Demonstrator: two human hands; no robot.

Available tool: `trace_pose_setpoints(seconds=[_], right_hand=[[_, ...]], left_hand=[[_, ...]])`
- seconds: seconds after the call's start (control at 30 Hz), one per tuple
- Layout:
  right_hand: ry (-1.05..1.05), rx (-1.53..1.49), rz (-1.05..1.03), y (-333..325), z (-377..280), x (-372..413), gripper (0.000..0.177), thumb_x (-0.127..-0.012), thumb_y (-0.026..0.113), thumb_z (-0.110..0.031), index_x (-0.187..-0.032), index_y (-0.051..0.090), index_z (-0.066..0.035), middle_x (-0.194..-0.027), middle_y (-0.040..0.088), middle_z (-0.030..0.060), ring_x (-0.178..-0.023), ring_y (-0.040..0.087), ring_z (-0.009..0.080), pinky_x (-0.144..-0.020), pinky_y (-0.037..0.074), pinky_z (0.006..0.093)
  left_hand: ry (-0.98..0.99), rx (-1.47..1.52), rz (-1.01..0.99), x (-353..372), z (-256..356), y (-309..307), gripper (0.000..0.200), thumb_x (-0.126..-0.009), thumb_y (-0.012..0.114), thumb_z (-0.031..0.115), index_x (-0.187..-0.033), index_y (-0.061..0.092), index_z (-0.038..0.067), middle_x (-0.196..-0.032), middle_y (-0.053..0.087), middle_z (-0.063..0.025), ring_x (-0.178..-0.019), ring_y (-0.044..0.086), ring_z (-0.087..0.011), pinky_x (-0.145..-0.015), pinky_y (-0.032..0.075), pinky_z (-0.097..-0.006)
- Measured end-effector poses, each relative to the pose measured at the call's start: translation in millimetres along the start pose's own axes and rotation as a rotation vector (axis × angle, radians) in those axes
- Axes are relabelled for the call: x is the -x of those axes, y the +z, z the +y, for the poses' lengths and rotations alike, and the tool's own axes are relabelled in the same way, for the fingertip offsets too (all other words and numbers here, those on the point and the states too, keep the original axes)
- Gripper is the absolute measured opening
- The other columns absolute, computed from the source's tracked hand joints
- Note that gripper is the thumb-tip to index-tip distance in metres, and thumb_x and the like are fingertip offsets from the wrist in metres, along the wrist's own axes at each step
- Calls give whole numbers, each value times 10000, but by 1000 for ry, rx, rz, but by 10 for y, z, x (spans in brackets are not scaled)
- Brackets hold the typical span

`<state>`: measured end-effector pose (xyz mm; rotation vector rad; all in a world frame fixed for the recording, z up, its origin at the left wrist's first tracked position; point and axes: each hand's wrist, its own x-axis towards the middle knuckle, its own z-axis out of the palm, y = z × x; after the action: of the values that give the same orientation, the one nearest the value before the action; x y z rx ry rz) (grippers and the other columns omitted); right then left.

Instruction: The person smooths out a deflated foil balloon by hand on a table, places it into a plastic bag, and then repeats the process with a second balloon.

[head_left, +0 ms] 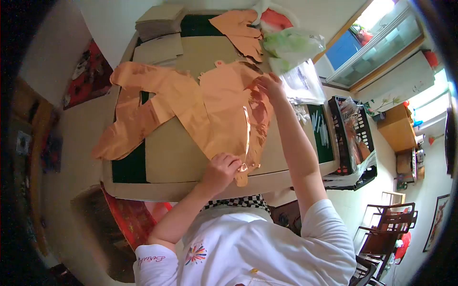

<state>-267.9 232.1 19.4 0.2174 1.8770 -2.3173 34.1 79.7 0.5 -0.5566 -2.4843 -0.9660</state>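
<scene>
A large flat foil balloon [224, 107], rose gold and uninflated, lies over the table with its folded right side crinkled and shiny. At its near end, my left hand [222, 172] pinches the foil beside the small tab [242, 178]. My right hand [270, 88] has its fingers closed on the upper right edge of the same balloon. More rose gold foil shapes [138, 109] spread to the left, overlapping the cardboard sheet [164, 164]. Another foil piece [238, 33] rests at the table's far side.
Stacked grey-brown cards [160, 21] stand at the far left corner. Clear plastic bags [303, 83] and a green-tinted bag [293, 45] lie at the far right. White sticks [320, 128] sit near the right edge, beside a black crate [355, 138] of packaged items.
</scene>
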Motion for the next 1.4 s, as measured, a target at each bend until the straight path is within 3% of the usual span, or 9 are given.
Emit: trace_pose_setpoints(seconds=[0.23, 0.4, 0.63, 0.83, 0.93, 1.03, 1.13, 1.23, 1.4], right_hand=[[-455, 614, -98, -266, 351, 536, 408, -820, 692, -130, -1200, 561, -67, -934, 675, 118, -813, 651, 177, -721, 522, 314], [-68, 610, -182, -318, 335, 1093, 415, -863, 688, -209, -1214, 533, -52, -828, 651, 102, -768, 615, 134, -655, 502, 298], [-134, 607, -205, -250, 389, 1332, 500, -859, 692, -146, -1293, 448, -104, -745, 625, 79, -686, 592, 127, -618, 488, 281], [-75, 708, -91, -167, 195, 1689, 447, -879, 637, -104, -1286, 455, -129, -709, 603, 78, -595, 561, 156, -561, 478, 315], [-350, 766, -44, -180, 437, 1628, 426, -895, 599, -93, -1290, 445, -132, -709, 599, 101, -576, 558, 173, -544, 475, 329], [-10, 723, -81, -46, 182, 1848, 372, -910, 564, -118, -1269, 470, -123, -724, 614, 128, -583, 587, 248, -566, 490, 384], [-297, 1060, -170, -185, 316, 1722, 303, -901, 566, -147, -1198, 539, -101, -797, 644, 142, -697, 625, 323, -650, 501, 433], [-591, 945, -61, -323, 455, 1494, 301, -869, 592, -180, -1157, 593, -93, -982, 663, 145, -924, 623, 344, -775, 501, 430], [-872, 1219, -207, -560, 599, 1219, 383, -845, 599, -160, -1227, 593, -129, -1259, 572, 123, -1204, 500, 303, -1031, 371, 466]], left_hand=[[-82, 68, 134, -142, -15, -29, 260, -719, 720, 30, -964, 638, 56, -945, 631, -92, -911, 601, -287, -806, 506, -376], [-6, 55, 95, -114, 33, -16, 276, -733, 710, 31, -1002, 658, 59, -992, 644, -79, -942, 604, -275, -812, 508, -375], [-16, 136, 41, -34, 48, -33, 284, -786, 669, 66, -1069, 658, 44, -1069, 628, -104, -998, 594, -296, -872, 490, -406], [-104, -71, 50, -104, -204, -274, 380, -878, 569, 124, -1250, 553, 52, -1289, 506, -181, -1210, 475, -338, -1049, 355, -457], [-169, -225, 126, -22, -539, -58, 453, -826, 634, 170, -1253, 529, 59, -1271, 501, -179, -1181, 466, -338, -1020, 344, -492], [-207, -286, 36, 52, -608, -26, 461, -847, 624, 216, -1274, 521, 78, -1333, 469, -166, -1252, 425, -321, -1040, 311, -544], [-224, -455, -42, 40, -534, -69, 462, -858, 619, 251, -1283, 521, 98, -1373, 455, -138, -1302, 394, -303, -1053, 271, -598], [-257, -453, -55, 60, -553, -57, 459, -863, 616, 268, -1283, 519, 114, -1395, 445, -115, -1331, 373, -279, -1059, 248, -622], [-275, -419, -53, 45, -495, -87, 439, -876, 600, 274, -1281, 522, 125, -1370, 464, -110, -1318, 391, -257, -1053, 266, -622]])
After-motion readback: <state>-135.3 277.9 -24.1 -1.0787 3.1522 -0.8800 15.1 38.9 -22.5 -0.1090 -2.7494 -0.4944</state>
